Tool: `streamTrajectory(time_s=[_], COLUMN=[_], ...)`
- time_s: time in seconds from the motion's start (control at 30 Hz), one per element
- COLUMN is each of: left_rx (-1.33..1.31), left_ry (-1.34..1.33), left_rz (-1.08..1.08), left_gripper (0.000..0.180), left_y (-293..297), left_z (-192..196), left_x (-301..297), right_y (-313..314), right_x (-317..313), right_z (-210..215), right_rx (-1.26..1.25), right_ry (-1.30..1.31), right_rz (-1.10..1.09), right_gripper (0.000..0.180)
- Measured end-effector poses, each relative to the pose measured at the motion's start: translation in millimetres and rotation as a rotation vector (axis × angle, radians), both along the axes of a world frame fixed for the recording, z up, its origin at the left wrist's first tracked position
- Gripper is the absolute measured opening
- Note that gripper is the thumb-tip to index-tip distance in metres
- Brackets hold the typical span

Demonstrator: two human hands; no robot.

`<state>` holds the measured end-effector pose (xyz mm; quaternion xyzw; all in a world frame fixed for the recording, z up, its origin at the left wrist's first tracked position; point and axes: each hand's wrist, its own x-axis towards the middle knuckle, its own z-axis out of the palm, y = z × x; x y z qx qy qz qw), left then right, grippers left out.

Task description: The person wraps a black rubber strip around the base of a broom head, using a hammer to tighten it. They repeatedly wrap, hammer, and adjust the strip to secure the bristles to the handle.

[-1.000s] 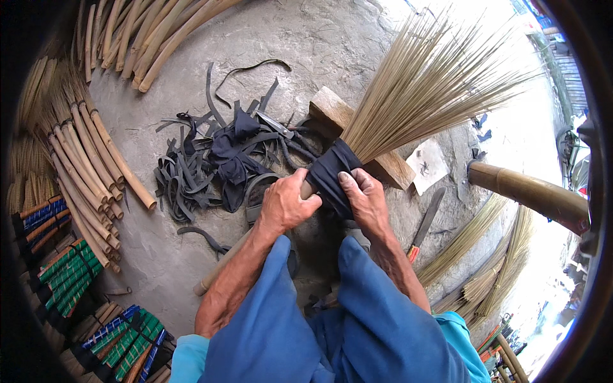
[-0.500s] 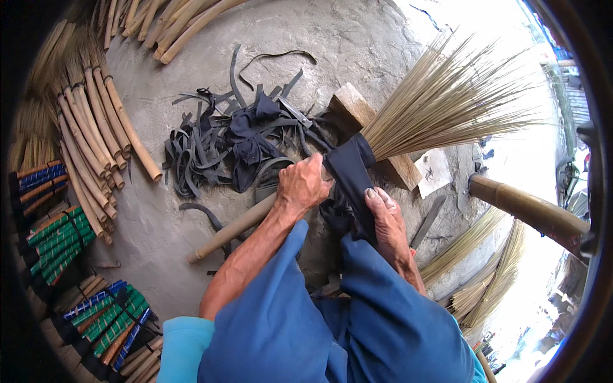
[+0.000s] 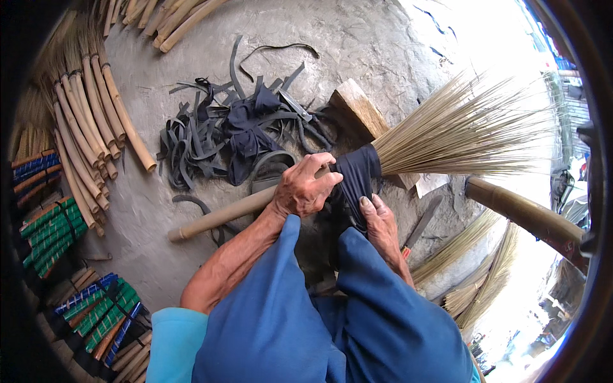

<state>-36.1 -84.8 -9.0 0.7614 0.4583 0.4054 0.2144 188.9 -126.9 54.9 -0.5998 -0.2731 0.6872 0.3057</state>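
A broom with a pale bamboo handle (image 3: 220, 217) and a fan of dry grass bristles (image 3: 463, 131) lies across in front of my knees, bristles to the right. Black cloth (image 3: 359, 172) wraps the neck where the bristles gather. My left hand (image 3: 306, 185) is closed around the handle beside the cloth, its thumb and forefinger by the wrap. Between thumb and fingers, my right hand (image 3: 381, 223) pinches the lower part of the cloth. The ends of the cloth drop between my knees, partly hidden.
Black strips (image 3: 191, 143) lie heaped with scissors (image 3: 295, 105) on top. A wooden block (image 3: 361, 108) sits behind the broom's neck, and a knife (image 3: 424, 220) by my right hand. Bamboo handles (image 3: 128, 115) and bundled green handles (image 3: 54, 236) line the left; a bamboo pole (image 3: 523, 214) juts in right.
The broom has turned, its bristles swinging down toward the right. My left hand's fingers have shifted and loosened around the handle. The cloth now lies closer round the neck, with my right hand lower.
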Motion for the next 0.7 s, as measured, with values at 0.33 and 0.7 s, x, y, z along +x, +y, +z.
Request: streamTrajectory(time_s=[0.33, 0.7], left_rx=[0.028, 0.047], left_ry=[-0.012, -0.040], left_rz=[0.028, 0.050], left_gripper=[0.027, 0.031], left_y=[-1, -1], left_z=[5, 4], left_x=[1, 3], right_y=[-7, -14], right_x=[-1, 16], right_z=[-2, -6], right_rx=[0.061, 0.074], right_ry=[-0.031, 0.027], right_rz=[-0.104, -0.269], right_gripper=[0.030, 0.027])
